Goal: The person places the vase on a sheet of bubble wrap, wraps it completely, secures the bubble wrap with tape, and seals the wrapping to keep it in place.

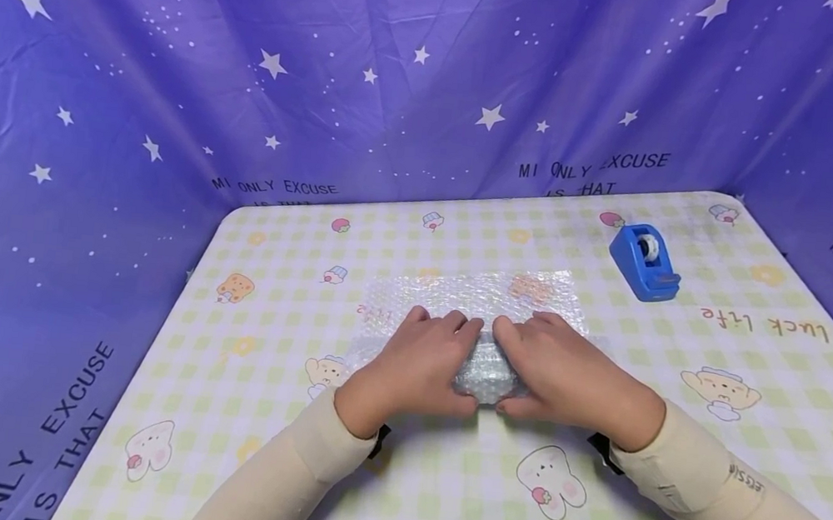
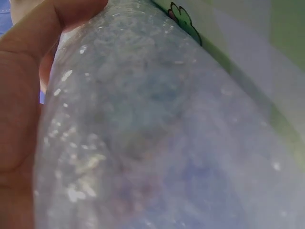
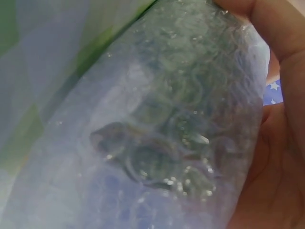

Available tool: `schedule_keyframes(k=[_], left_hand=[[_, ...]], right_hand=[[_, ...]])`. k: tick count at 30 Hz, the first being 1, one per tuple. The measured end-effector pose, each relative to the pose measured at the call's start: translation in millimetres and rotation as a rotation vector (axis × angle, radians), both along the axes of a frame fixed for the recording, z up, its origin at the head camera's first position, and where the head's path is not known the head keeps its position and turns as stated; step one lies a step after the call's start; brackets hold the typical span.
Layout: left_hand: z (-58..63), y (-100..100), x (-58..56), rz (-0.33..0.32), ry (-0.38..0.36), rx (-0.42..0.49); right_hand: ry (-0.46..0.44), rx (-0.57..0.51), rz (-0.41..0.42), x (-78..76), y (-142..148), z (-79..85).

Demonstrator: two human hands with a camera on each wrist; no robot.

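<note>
A sheet of clear plastic bubble wrap (image 1: 484,297) is being held near the middle of a green-and-white checked table (image 1: 455,481), its far part lying flat, its near part being rounded into a thick bundle. The bundle is being gripped on the left by the bare left hand (image 1: 425,361) and on the right by the bare right hand (image 1: 552,369), fingers curling over its far side, thumbs pressing its near side. Both forearms are being covered by cream fabric sleeves (image 1: 290,474). At far right, a blue tape dispenser (image 1: 630,264) is standing. Beyond, a purple, white-starred curtain (image 1: 400,116) is hanging.

Bubble wrap (image 1: 477,295) on table (image 1: 455,481), dispenser (image 1: 632,268) right
</note>
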State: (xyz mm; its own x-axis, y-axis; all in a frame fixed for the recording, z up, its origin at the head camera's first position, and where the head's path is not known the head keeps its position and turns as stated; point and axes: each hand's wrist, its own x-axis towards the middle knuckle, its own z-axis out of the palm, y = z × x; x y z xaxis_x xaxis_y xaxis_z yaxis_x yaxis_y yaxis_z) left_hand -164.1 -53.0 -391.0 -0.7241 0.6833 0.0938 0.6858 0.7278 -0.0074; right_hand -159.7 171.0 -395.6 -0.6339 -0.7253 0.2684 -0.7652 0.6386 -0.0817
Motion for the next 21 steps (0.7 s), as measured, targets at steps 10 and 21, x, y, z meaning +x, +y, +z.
schedule_keyframes(k=[10, 21], left_hand=[[3.3, 3, 9.0, 0.022, 0.125, -0.068], [1.6, 10, 19.9, 0.072, 0.145, -0.141]], right_hand=[[-0.018, 0.014, 0.008, -1.3, 0, 0.3], [-0.057, 0.018, -0.003, -0.3, 1, 1.5]])
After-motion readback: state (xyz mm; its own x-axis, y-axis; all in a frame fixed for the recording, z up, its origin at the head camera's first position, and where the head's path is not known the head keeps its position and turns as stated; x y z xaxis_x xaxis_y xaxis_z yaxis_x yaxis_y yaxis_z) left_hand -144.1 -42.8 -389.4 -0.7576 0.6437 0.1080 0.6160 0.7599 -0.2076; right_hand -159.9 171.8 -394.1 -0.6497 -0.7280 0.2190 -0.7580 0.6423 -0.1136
